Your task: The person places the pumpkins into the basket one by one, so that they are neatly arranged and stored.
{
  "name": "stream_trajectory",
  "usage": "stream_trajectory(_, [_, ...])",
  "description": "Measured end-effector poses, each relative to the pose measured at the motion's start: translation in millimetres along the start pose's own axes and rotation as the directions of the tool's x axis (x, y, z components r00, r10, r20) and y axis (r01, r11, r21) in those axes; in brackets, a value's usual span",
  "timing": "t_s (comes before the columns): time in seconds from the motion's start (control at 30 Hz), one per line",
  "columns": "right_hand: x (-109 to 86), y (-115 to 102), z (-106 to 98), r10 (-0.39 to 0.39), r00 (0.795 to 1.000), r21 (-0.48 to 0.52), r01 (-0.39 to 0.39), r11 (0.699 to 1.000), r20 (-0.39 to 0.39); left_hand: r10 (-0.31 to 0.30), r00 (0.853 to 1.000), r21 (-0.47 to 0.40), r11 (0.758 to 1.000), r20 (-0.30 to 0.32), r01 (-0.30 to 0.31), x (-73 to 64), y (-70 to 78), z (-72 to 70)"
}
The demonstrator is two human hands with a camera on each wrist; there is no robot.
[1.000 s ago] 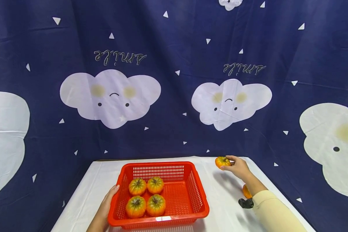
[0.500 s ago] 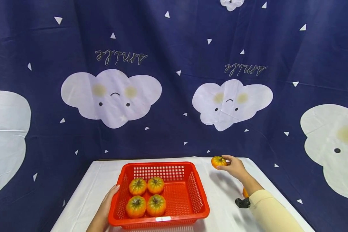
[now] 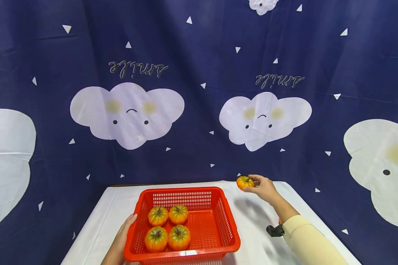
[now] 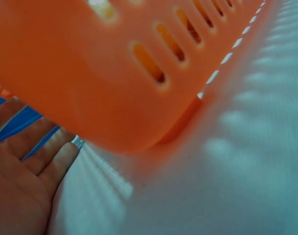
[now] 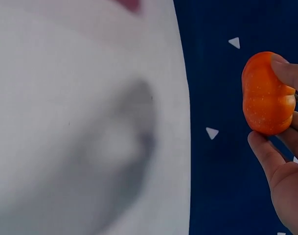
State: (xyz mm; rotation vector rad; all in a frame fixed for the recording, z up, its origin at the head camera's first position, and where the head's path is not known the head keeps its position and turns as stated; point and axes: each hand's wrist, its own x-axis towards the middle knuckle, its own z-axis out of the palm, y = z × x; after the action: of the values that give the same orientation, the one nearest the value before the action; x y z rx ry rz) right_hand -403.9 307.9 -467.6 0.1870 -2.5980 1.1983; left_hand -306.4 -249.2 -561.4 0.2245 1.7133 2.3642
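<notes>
My right hand (image 3: 266, 189) holds a small orange-and-green pumpkin (image 3: 244, 183) above the table, to the right of the red basket. In the right wrist view, thumb and fingers pinch this pumpkin (image 5: 265, 98) on opposite sides, its smooth underside towards the camera. My left hand (image 3: 121, 237) touches the left side of the red plastic basket (image 3: 233, 247). Its fingers (image 4: 58, 159) lie fairly straight beside the basket wall in the left wrist view. Several similar pumpkins (image 3: 179, 237) sit upright, grouped in the basket's left half; its right half shows bare floor.
A white cloth covers the table (image 3: 96, 221). Behind it hangs a dark blue curtain (image 3: 199, 154) with cloud prints. A sliver of an orange thing (image 3: 280, 221) shows behind the right wrist, mostly hidden. A black device (image 3: 274, 230) is worn at that wrist.
My right hand has carried the pumpkin leftward and slightly up, closer to the basket. The orange thing behind the right wrist has become more covered. Left hand and basket stay in place.
</notes>
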Motion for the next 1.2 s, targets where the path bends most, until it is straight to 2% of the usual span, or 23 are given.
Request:
stream_trajectory(0.1, [2.1, -6, 1, 0.001, 1.0, 0.002, -0.001, 1.0, 0.021, -0.015, 1.0, -0.016, 1.0, -0.001, 0.015, 0.4, 0.4, 0.6])
stream_trajectory(0.27, [3.4, -15, 2, -0.019, 0.999, 0.01, 0.019, 1.0, 0.026, 0.001, 1.0, 0.008, 1.0, 0.0, -0.001, 1.5, 0.9, 1.2])
stream_trajectory(0.37, [2.9, -20, 4, -0.047, 0.998, 0.022, 0.046, 0.999, 0.04, 0.008, 1.0, 0.039, 0.999, -0.02, -0.007, 2.4, 1.2, 1.3])
stream_trajectory(0.57, [2.4, -28, 9, -0.061, 0.997, 0.039, 0.059, 0.998, 0.049, -0.016, 0.996, 0.085, 0.996, -0.082, 0.024, 5.4, 1.3, 3.5])
stream_trajectory(0.8, [2.3, -36, 21, -0.097, 0.99, 0.049, 0.093, 0.994, 0.103, -0.006, 0.995, 0.072, 0.997, -0.095, 0.013, 4.8, 0.3, 3.9])
stream_trajectory(1.2, [-1.9, -47, 32, -0.124, 0.985, 0.063, 0.117, 0.991, 0.119, 0.005, 0.99, 0.109, 0.994, -0.142, 0.011, 3.6, -1.4, 3.2])
